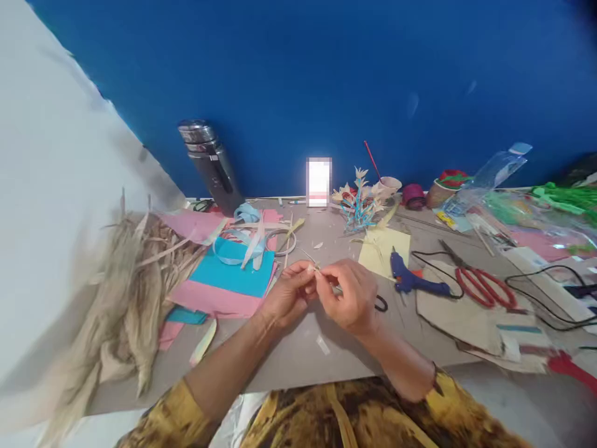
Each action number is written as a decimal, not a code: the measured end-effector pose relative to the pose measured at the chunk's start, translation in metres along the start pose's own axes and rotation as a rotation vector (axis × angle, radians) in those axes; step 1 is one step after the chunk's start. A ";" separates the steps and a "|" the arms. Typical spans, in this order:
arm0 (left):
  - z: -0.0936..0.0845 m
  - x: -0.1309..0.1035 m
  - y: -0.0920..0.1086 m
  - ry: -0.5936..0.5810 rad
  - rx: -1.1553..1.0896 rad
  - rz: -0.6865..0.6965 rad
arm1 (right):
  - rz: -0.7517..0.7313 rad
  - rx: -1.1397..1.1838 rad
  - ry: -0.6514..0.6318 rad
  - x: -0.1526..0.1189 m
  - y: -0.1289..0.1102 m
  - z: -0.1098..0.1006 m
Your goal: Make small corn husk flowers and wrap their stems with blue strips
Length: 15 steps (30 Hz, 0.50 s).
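Together, the left hand [293,291] and right hand [351,294] pinch a thin grey wire-like stem [306,254] slanting far-left from their grip.

Grey-brown tabletop [298,362] is largely covered. At left, dried fibre bundles [144,336] are laid beside pink sheets [209,300]; a dark flask [219,171] is stood towards the back. At right, a pale yellow sheet [377,247], a blue glue gun [420,283] and cardboard pieces [448,317] are spread. A whitish scrap [323,344] is noted near the front.
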<state>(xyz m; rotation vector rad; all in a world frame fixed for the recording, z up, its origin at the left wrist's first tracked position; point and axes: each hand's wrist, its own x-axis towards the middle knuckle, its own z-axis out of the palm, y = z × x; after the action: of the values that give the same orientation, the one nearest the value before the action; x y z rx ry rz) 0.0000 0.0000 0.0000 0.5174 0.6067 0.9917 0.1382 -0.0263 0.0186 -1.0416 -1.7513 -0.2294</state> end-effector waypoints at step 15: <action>0.001 -0.001 0.003 -0.047 0.029 -0.011 | 0.092 0.059 -0.015 -0.002 0.004 0.000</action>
<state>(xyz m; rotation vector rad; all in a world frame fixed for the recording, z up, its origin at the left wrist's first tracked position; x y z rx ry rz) -0.0015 0.0008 0.0027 0.5608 0.5817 0.9592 0.1407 -0.0248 0.0158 -1.0804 -1.7083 -0.1116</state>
